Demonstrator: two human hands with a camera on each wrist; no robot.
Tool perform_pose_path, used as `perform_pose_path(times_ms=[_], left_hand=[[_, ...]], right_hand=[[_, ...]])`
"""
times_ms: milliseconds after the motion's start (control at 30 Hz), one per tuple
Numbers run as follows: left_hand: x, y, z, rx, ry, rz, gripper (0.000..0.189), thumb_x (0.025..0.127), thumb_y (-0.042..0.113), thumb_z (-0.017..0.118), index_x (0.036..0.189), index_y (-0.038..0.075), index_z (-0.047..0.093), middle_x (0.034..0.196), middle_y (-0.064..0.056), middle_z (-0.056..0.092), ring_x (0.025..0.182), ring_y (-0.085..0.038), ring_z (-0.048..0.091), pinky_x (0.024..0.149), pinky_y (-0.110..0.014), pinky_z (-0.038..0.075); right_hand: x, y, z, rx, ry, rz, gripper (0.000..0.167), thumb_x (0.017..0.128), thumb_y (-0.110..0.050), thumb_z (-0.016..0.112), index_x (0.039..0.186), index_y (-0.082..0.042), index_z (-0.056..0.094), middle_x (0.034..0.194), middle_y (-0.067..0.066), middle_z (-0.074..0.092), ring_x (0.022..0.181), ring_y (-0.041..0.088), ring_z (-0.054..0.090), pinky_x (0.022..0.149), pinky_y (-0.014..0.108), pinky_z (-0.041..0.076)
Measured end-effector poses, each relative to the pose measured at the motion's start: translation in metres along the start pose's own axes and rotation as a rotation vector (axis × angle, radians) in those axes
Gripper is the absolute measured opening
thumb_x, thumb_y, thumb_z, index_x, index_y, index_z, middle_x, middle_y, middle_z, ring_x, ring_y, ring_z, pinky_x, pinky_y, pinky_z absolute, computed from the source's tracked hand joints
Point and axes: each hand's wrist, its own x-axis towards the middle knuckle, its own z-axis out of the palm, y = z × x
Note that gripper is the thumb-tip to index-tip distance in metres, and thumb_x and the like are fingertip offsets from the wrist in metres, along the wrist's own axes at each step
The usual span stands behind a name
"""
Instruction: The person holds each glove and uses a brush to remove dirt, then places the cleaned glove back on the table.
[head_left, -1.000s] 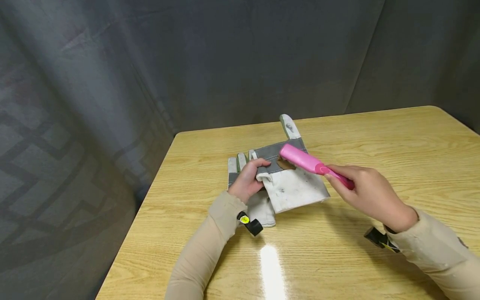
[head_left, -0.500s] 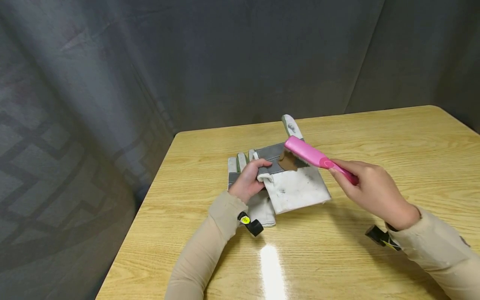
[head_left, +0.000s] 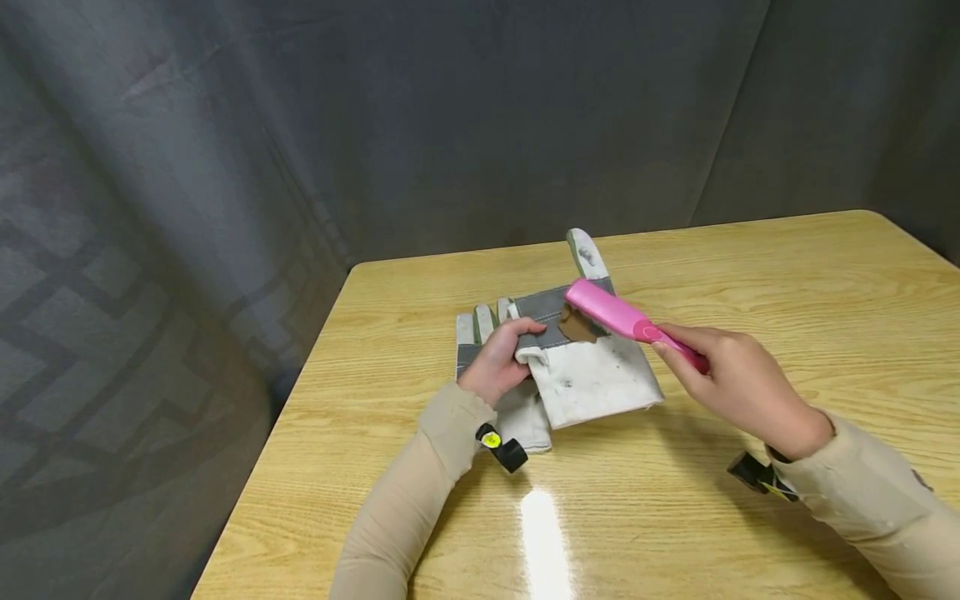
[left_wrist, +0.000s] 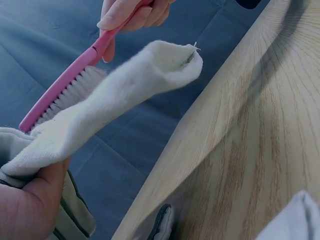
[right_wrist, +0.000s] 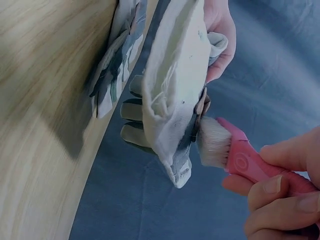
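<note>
My left hand grips a white and grey work glove by its side edge, thumb on the grey band. The glove is raised off the table, its cuff opening showing in the right wrist view. A brown patch lies on the grey band. In my right hand is a pink brush, held by its handle. Its white bristles face the glove and meet it near the brown patch. Beneath, a second work glove lies on the table, partly hidden by the left hand and the raised glove.
The wooden table spreads under both hands, with a bright light reflection near its front. Dark grey curtains hang behind it and on the left. Each wrist wears a small black camera on a strap.
The brush first shifted slightly up and right over the glove, uncovering more of the brown patch, then came back a little down and left. The left hand stays nearly still.
</note>
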Motion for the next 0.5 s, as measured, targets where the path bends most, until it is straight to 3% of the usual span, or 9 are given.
perform_pose_path(times_ms=[500], left_hand=[[0.0008, 0.0009, -0.0012, -0.004, 0.015, 0.003, 0.016, 0.087, 0.002, 0.038, 0.1, 0.006, 0.046, 0.098, -0.004, 0.053, 0.085, -0.01, 0.057, 0.072, -0.016, 0.052]], right_hand=[[0.0002, -0.0039, -0.006, -0.011, -0.045, 0.006, 0.027, 0.085, -0.014, 0.065, 0.107, 0.001, 0.068, 0.054, -0.007, 0.035, 0.048, -0.003, 0.022, 0.042, 0.016, 0.022]])
